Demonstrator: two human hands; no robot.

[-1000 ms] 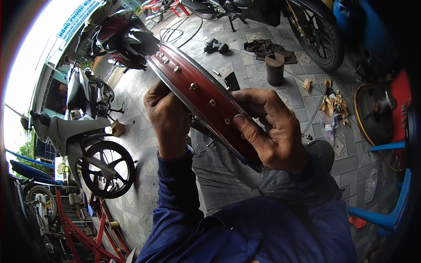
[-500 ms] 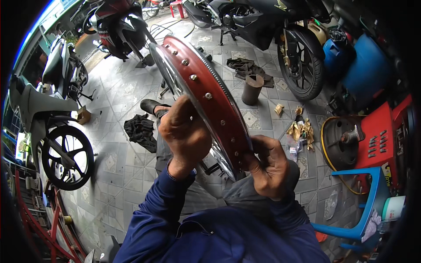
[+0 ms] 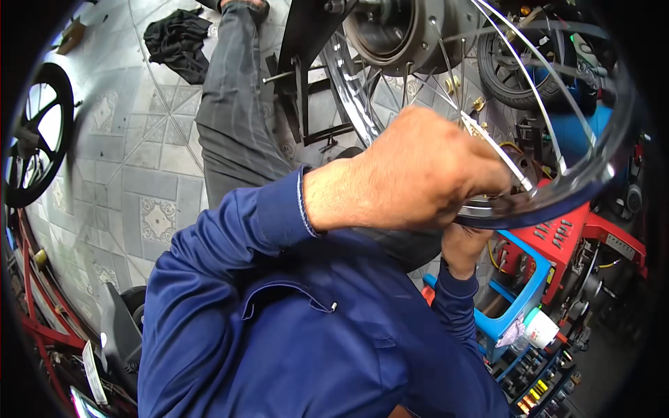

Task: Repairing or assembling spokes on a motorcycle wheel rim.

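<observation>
A spoked motorcycle wheel fills the upper right, with its grey hub [image 3: 390, 28], thin steel spokes [image 3: 550, 132] and shiny rim [image 3: 557, 198]. My left hand [image 3: 411, 174] is closed over the near edge of the rim, where a spoke meets it. My right hand [image 3: 463, 247] reaches up from below the rim and is mostly hidden behind it. Its fingers seem to hold the rim's underside. Both arms wear blue sleeves [image 3: 237, 230].
My grey trouser leg [image 3: 230, 118] stretches over the tiled floor [image 3: 139, 174] beside a black metal stand [image 3: 306, 49]. A black cloth [image 3: 174, 38] lies far left, near a parked motorcycle's wheel [image 3: 31, 139]. A blue stool [image 3: 519, 306], red plastic crate [image 3: 568, 240], white bottle [image 3: 540, 327] and black tyre [image 3: 516, 70] crowd the right.
The wheel has swung from edge-on, showing its red inner band, to showing hub and spokes. My view has dropped close to it, and both hands have shifted to the near rim.
</observation>
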